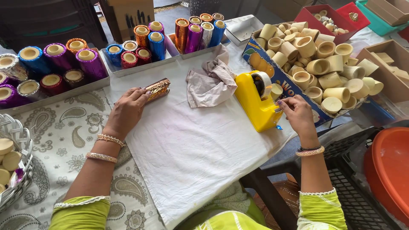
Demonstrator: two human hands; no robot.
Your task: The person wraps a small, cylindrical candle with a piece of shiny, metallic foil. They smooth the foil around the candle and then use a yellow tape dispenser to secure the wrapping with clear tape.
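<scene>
My left hand (128,110) holds down a small cylinder wrapped in shiny copper-gold foil (157,88), lying on its side on the white cloth (187,149). My right hand (297,113) is at the front end of a yellow tape dispenser (255,102), with the fingers pinched at its cutting edge; the clear tape itself is too thin to make out. The tape roll (262,81) sits in the dispenser's top.
Metal trays (128,70) at the back hold several foil-wrapped cylinders in blue, purple, red and orange. A cardboard box (272,70) at right is full of plain beige cups. A crumpled cloth (211,81), a wire basket (17,170), an orange tub (390,170) and black crate surround me.
</scene>
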